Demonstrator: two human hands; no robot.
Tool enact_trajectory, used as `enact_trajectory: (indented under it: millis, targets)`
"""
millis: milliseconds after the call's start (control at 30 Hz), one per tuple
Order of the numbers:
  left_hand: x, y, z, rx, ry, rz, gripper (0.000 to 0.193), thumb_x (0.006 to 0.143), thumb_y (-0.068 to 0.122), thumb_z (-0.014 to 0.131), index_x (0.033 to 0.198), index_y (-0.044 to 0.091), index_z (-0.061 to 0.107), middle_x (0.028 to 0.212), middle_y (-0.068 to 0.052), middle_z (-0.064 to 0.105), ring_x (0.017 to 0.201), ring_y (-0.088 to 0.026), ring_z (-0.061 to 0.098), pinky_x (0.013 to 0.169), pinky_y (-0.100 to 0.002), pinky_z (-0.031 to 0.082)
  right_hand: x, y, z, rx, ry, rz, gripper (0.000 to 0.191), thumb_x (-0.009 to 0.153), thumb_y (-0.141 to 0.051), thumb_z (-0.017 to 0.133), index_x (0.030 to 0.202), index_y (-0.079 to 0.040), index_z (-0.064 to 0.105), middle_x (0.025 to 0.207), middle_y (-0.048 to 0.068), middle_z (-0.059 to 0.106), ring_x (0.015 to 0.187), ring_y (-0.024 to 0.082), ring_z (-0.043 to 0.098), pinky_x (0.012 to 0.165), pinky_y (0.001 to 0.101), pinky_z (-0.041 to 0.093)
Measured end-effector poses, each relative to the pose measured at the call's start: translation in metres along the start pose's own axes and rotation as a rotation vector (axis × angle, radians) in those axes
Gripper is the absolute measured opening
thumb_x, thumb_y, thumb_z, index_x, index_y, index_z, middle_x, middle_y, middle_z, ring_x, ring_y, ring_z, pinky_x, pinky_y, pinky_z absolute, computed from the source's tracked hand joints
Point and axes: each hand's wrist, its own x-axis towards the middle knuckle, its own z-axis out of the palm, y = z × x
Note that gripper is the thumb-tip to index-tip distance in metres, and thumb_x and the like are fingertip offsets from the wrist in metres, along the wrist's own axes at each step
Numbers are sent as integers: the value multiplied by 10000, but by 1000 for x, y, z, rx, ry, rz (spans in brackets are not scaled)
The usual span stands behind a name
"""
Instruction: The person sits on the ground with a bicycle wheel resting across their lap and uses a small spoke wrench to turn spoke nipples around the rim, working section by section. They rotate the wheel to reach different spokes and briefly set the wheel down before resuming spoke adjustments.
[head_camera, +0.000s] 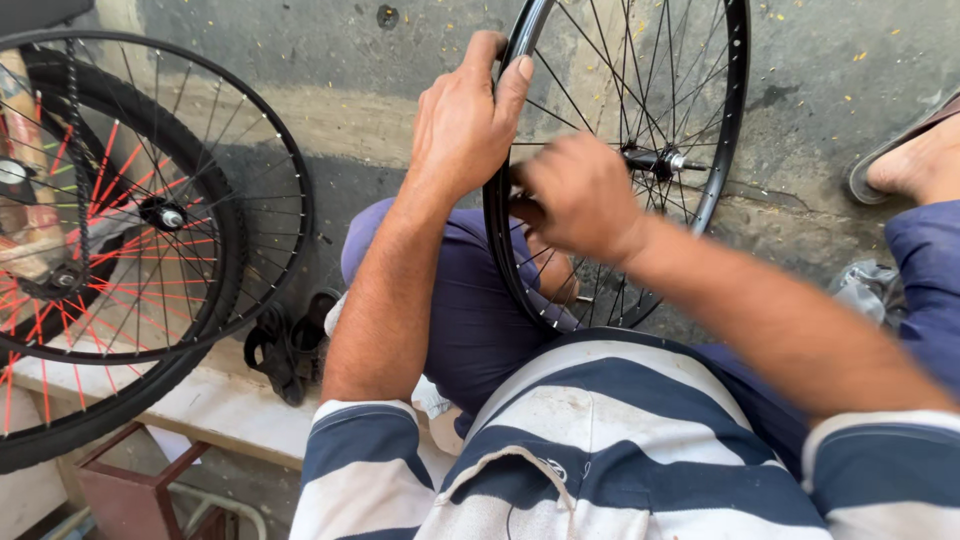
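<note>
Around black wheel rim (722, 140): left hand (463, 125); right hand (580, 195)

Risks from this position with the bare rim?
1. The left hand grips the top edge of the black spoked bicycle rim while the right hand works low among the thin metal spokes; fingers might get pinched if the rim turns.
2. The rim rests only against the person's blue-trousered knee, so it may slip sideways.
</note>
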Motion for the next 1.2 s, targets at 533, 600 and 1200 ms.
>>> enact_trajectory:
  millis: [533,600,1200]
  targets:
    - [1,-8,5,23,3,71,344,1087,400,515,1217,81,529,821,-196,726,838,-487,667,738,-608,460,-2,20,38,-235,-75,21,237,854,-183,774,1044,-52,725,801,114,730,780,334,711,722,470,538]
    - [2,-9,4,11,13,101,346,1086,399,527,1215,79,535,832,-204,721,843,-488,664,737,-598,466,8,25,21,154,-333,258,375,777,-216,791,1096,-34,716,850,115,756,783,289,740,715,414,560]
    - [-3,-11,3,15,5,93,352,1097,410,540,1231,86,571,815,-175,721,869,-459,681,750,-569,479,-19,18,19,94,212,-29,213,873,-138,792,1026,-39,682,921,132,706,863,304,697,778,416,537]
